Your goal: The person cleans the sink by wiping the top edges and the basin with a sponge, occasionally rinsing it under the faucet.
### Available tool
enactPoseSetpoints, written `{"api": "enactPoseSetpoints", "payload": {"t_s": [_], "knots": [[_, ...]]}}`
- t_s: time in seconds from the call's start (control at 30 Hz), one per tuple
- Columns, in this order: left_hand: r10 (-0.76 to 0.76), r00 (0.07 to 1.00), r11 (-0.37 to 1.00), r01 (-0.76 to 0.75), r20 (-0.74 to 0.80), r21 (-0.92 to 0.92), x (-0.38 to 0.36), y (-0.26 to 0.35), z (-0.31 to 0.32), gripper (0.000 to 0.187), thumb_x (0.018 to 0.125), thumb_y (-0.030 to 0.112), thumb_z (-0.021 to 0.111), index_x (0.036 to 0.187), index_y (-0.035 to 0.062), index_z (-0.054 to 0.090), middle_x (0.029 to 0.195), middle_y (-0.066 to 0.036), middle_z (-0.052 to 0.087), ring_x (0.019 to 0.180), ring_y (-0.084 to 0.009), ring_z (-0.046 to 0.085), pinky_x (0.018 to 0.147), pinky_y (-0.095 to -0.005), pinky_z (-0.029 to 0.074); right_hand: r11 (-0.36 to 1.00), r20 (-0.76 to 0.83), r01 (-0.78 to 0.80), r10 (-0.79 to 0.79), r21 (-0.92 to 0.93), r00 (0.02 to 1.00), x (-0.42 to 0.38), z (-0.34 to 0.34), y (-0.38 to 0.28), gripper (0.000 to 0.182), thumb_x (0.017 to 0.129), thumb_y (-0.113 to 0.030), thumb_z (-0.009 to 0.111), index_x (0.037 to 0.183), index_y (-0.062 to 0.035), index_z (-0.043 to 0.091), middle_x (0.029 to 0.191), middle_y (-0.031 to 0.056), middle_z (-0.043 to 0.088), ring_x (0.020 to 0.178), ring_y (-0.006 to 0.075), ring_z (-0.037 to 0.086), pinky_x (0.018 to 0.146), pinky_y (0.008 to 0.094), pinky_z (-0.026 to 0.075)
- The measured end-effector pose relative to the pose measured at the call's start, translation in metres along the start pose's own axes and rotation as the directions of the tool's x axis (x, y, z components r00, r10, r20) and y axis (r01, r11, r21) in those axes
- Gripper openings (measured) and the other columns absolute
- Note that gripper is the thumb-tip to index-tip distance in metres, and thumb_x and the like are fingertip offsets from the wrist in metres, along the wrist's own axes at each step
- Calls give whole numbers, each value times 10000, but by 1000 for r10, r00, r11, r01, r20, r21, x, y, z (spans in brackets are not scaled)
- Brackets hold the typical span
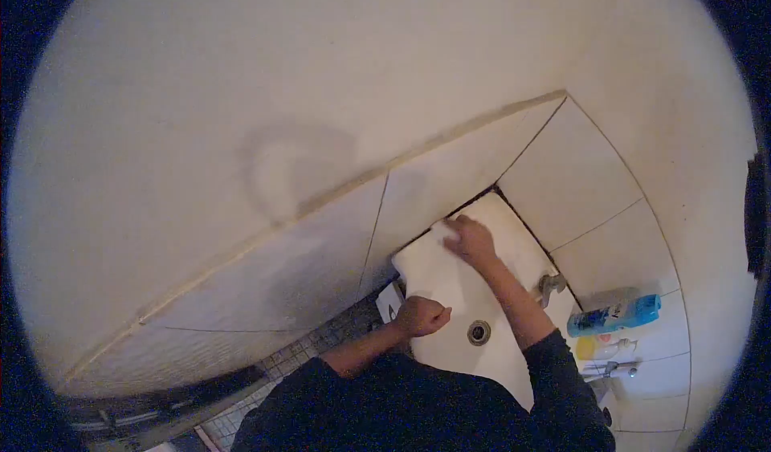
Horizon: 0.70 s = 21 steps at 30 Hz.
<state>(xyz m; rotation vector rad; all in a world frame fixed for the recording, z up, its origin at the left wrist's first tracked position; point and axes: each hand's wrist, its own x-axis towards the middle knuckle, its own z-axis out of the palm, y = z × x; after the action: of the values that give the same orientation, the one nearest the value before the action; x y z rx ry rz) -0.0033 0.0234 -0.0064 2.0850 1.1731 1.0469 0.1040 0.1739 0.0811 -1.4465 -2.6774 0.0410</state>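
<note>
A white sink [450,279] with a round drain [479,333] lies below me. My left hand [423,317] is closed in a fist by the sink's near-left edge; whether anything is inside it is hidden. My right hand [472,242] reaches over the far left end of the sink, close to the tiled wall. Its fingers are bent and a little blurred. Something pale may be under them, but it blends with the white sink and I cannot make it out. A metal tap [551,288] stands to the right of my right forearm.
A blue bottle [614,317] lies along the right side, with a yellowish bottle [590,346] and a metal fitting [614,368] beside it. Tiled walls [450,167] meet in the corner behind the sink. Small floor tiles [321,341] show at lower left.
</note>
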Motion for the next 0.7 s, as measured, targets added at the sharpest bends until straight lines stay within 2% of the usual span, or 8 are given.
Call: {"api": "enactPoseSetpoints", "payload": {"t_s": [0.07, 0.2, 0.37, 0.43, 0.47, 0.5, 0.57, 0.7], "knots": [[16, 1000, 1000, -16, -6, -14, 1, -1, 0, 396, 811, 290, 463, 509, 40, 522, 525, -134, 528, 467, -327, 517, 484, -435, 414, 994, 17, -110, 110, 7, 994, 8, -9, 7, 429, 660, -253, 633, 1062, -120, 560, 944, 109, 548, 880, 270, 547, 735, 384, 465], [5, 1000, 1000, -4, -14, 15, 2, 1, -3, 379, 805, 269, 476, 504, 41, 516, 512, -123, 522, 446, -316, 503, 469, -422, 412, 999, 35, 27, -27, -19, 999, -4, 2, -22, 430, 665, -262, 622, 1058, -99, 560, 922, 116, 553, 861, 281, 550, 729, 389, 463], [24, 999, 1000, -24, -43, 16, 0, 2, -3, 375, 801, 260, 483, 498, 40, 513, 508, -123, 521, 443, -313, 504, 471, -416, 412, 1000, 17, -20, 20, 9, 1000, 4, -2, 5, 431, 651, -247, 606, 1057, -107, 562, 909, 127, 554, 831, 289, 548, 733, 378, 459], [6, 998, 997, -11, -66, -76, 2, 4, -5, 374, 797, 256, 489, 495, 36, 509, 503, -127, 517, 450, -318, 507, 478, -418, 413, 995, 50, -87, 90, -43, 995, 10, -8, -2, 424, 648, -238, 604, 1048, -104, 565, 910, 129, 545, 841, 284, 545, 736, 374, 458], [7, 997, 997, -12, -72, -74, 4, 3, -6, 374, 797, 256, 489, 495, 36, 509, 503, -127, 517, 450, -318, 507, 478, -418, 413, 999, 30, -53, 53, 5, 998, 2, -4, -14, 415, 650, -247, 607, 1035, -99, 568, 929, 136, 535, 861, 283, 538, 735, 385, 456], [-12, 1000, 1000, 11, -22, -18, 4, 3, -6, 370, 796, 254, 490, 500, 35, 514, 506, -128, 520, 455, -319, 509, 481, -420, 415, 997, 17, 59, -60, 49, 998, -13, 10, -39, 434, 651, -261, 616, 1054, -108, 558, 958, 132, 531, 879, 276, 534, 734, 387, 460], [-36, 999, 999, 35, 32, 37, 2, 1, -4, 366, 795, 253, 491, 504, 34, 519, 510, -129, 523, 460, -319, 511, 484, -422, 416, 995, 64, 70, -75, 71, 995, -21, -1, -58, 449, 655, -270, 622, 1069, -111, 549, 948, 127, 536, 868, 273, 540, 728, 385, 462], [-17, 999, 1000, 17, -28, 21, 0, 0, 3, 376, 803, 274, 475, 519, 37, 543, 543, -136, 545, 481, -317, 528, 508, -431, 425, 997, 56, -66, 63, 45, 996, -10, -4, -37, 447, 657, -268, 624, 1070, -116, 546, 908, 121, 536, 851, 270, 543, 716, 379, 465]]}}
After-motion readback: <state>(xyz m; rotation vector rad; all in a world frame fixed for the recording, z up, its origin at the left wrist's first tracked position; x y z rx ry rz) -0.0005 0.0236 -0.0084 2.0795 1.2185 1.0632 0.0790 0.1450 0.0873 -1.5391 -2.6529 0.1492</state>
